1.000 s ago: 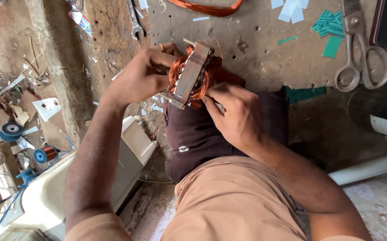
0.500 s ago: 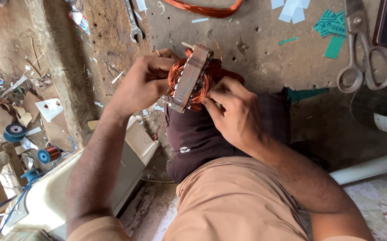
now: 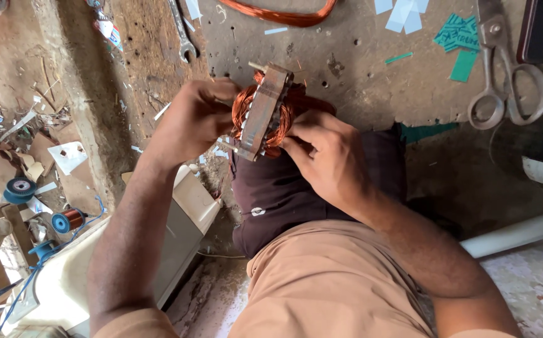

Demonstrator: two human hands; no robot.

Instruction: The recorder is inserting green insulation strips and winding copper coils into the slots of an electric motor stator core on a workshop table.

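- Head view: the motor stator, a stack of grey steel laminations wound with copper wire, stands on edge at the near rim of the table, propped over the person's lap. This position brings the winding ends level with both hands and leaves each face of the core open to reach.
- Left hand: it is closed around the left face of the stator, fingers curled against the copper coil. The grip steadies the core so that it does not roll or tip while the other side is worked.
- Right hand: it presses on the right face, fingertips bearing on the coil just beside the laminations. Whether the fingers pinch a single strand or only push on the bundle cannot be told; the thumb side is hidden behind the core.
- Dark cloth: it lies on the lap directly under the stator, probably as padding for the leg and a catch for loose wire ends.
- Scissors: they lie on the table to the far right, well apart from the hands, with green paper scraps beside them.
- A loop of copper wire and a spanner lie at the far side of the table.
- Wire spools lie on the floor at the left, near a pale box.
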